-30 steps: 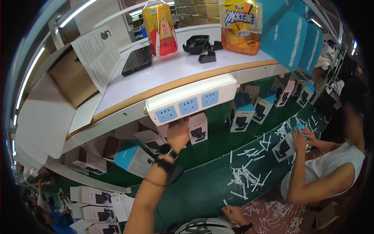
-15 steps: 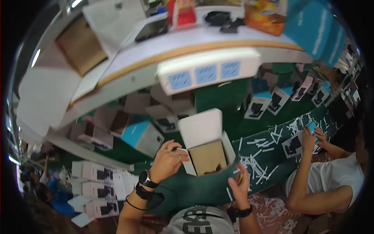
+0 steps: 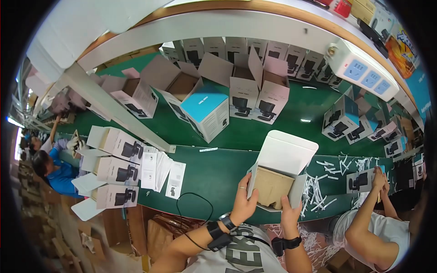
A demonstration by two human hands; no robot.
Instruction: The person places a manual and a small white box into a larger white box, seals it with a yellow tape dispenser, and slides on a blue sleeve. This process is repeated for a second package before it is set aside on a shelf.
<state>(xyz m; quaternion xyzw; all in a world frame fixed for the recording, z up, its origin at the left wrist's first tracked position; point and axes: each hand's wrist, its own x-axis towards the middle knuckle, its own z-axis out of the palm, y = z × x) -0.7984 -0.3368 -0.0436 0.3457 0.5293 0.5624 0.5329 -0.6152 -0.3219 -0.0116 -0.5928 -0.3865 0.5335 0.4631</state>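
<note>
Your left hand [image 3: 244, 200] is clamped on the left wall of the open white carton [image 3: 278, 175], fingers wrapped over its edge. Your right hand [image 3: 289, 213] grips its near right corner. The carton rests on the green table's [image 3: 214, 170] front edge, lid upright.
</note>
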